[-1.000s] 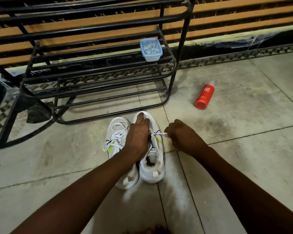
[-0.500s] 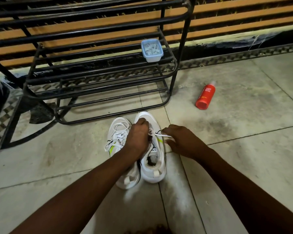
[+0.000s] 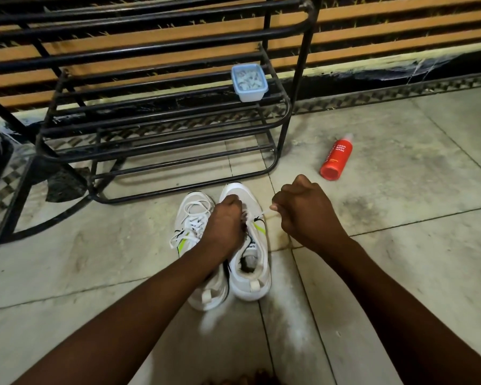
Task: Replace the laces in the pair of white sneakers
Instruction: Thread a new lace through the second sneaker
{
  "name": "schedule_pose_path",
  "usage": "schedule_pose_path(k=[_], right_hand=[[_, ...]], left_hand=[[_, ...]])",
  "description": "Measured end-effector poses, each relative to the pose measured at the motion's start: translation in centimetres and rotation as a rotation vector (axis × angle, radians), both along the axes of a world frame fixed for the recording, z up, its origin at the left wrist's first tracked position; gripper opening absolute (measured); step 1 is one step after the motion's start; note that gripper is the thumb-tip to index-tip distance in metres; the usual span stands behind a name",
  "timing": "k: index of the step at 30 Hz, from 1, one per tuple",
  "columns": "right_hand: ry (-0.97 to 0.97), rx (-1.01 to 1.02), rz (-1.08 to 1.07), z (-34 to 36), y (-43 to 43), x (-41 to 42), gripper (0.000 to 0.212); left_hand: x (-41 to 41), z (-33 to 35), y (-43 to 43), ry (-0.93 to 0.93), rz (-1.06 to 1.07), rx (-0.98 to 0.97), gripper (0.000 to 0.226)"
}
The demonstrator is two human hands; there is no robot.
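On the floor, a red bottle (image 3: 336, 157) read "FOAM BODY WASH"; the right hand (image 3: 303, 215) pinched a lace (image 3: 265, 211), the left hand (image 3: 225, 226) gripped the sneaker (image 3: 252, 286).

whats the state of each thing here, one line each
laced sneaker, upright, laces loose
other sneaker, upright, gripped by left hand
lace, pulled taut sideways from its eyelet
right hand, pinching the lace end
bottle, lying on its side
tub, upright on the rack
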State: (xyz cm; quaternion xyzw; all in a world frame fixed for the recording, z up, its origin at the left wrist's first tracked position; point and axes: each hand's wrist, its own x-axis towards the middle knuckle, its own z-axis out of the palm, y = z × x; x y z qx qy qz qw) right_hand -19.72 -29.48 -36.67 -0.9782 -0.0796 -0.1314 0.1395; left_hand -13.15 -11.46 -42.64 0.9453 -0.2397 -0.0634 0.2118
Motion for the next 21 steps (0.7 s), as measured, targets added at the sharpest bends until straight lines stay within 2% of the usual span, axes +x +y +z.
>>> schedule_pose_path(k=[4,8,10,14,15,17,21], right_hand=[[-0.021,0.011,-0.046,-0.2,-0.2,0.1,0.009],[0.002,0.2,-0.022,0.3,-0.2,0.3,0.011],[-0.047,0.344,0.003,0.5,-0.1,0.4,0.009],[-0.152,0.57,-0.024,0.9,0.4,0.7,0.005],[-0.156,0.65,-0.046,0.9,0.5,0.8,0.005],[-0.162,0.779,-0.088,0.7,0.4,0.9,0.006],[-0.131,0.785,-0.095,-0.6,-0.2,0.5,0.006]], left_hand=[[0.1,0.3,0.1,0.036,0.018,-0.056,0.022],[1.1,1.8,1.0,0.278,0.176,-0.138,0.04],[1.5,3.1,1.4,0.384,0.194,-0.263,0.043],[1.2,5.7,1.2,0.722,0.035,-0.671,0.048],[1.3,6.0,0.9,0.752,0.019,-0.726,0.048],[1.4,6.5,0.5,0.702,0.006,-0.764,0.041],[1.7,6.4,0.1,0.662,0.126,-0.839,0.013]])
